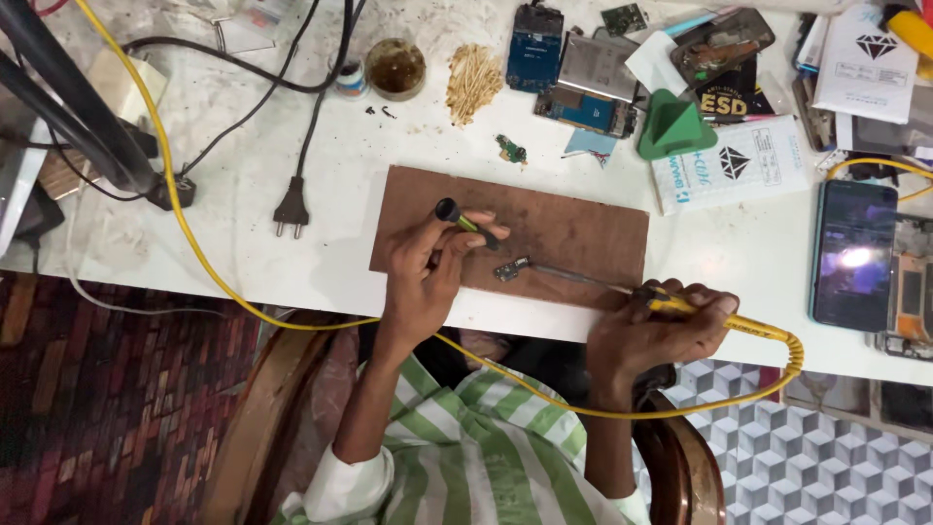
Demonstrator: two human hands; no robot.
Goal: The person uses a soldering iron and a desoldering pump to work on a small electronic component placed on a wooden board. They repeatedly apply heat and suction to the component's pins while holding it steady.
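Gripping a yellow soldering iron (680, 304) in your closed right hand (653, 335), you touch its tip to a small part (511, 268) on the brown board (573, 233), your left hand (428, 267) pinching a black-handled tool (465, 222).
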